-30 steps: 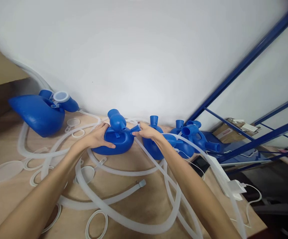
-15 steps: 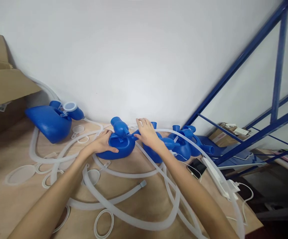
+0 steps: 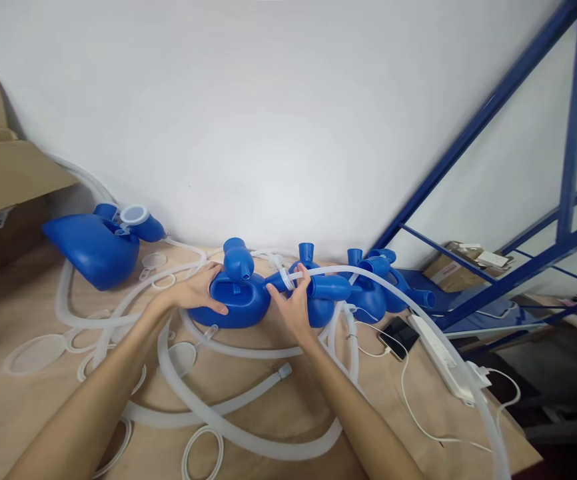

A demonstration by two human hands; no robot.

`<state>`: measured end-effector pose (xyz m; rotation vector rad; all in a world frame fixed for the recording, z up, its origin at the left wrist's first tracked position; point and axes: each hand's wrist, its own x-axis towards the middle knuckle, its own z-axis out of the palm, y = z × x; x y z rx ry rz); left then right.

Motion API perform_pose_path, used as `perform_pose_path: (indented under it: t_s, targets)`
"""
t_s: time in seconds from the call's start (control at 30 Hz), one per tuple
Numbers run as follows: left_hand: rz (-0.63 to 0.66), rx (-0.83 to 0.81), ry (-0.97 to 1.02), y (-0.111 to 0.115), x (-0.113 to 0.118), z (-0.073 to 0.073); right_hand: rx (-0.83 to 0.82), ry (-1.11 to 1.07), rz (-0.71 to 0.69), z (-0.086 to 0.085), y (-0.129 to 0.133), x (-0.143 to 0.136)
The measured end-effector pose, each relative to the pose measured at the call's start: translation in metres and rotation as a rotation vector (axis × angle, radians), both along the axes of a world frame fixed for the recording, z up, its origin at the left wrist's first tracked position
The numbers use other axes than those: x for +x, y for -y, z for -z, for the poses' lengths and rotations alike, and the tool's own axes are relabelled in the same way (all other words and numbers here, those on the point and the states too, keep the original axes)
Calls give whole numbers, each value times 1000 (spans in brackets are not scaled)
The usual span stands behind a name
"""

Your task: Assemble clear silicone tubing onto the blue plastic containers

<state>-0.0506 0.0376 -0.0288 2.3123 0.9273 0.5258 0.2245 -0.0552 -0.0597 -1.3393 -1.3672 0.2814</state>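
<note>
My left hand [image 3: 196,293] is wrapped over the left side of a blue plastic urinal bottle [image 3: 246,311], thumb along its front. The bottle lies on the table with its round neck [image 3: 238,263] turned up. My right hand [image 3: 293,303] is closed around the end of a translucent hose [image 3: 341,269], beside the bottle's right-hand spout [image 3: 273,281]. A clear ringed cap [image 3: 283,273] sits at the fingertips; whether it is joined to the spout, I cannot tell. Immediately right stands another blue urinal bottle [image 3: 321,312].
Several more blue bottles [image 3: 371,300] crowd the right, and one [image 3: 98,250] lies left by a cardboard box [image 3: 18,173]. Coiled hoses [image 3: 248,437], lids and white rings [image 3: 202,453] cover the front. A phone [image 3: 399,337], power strip [image 3: 441,360] and blue metal frame [image 3: 468,147] are at right.
My right hand has turned from lying flat over the spout to gripping the hose end there. The hose has come across to the bottle. My left hand keeps its hold.
</note>
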Motion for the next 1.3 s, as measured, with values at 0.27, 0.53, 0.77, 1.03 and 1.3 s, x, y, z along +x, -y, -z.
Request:
perform_pose_path:
  t_s: [0.27,0.53,0.77,1.03,1.3]
  targets:
    - [1,9,23,3,-2,2,238,-36,33,14,-29,-12]
    - [-39,-31,39,5,-1,4,166,-104,78,12,-29,-21]
    - [-74,-25,42,11,2,-1,-29,-253,-21,-10,-13,-16]
    - [-56,1,37,9,0,-1,-219,-360,-165,-34,-33,-1]
    - [-51,53,25,8,0,0,-38,-339,-200,-17,-41,-3]
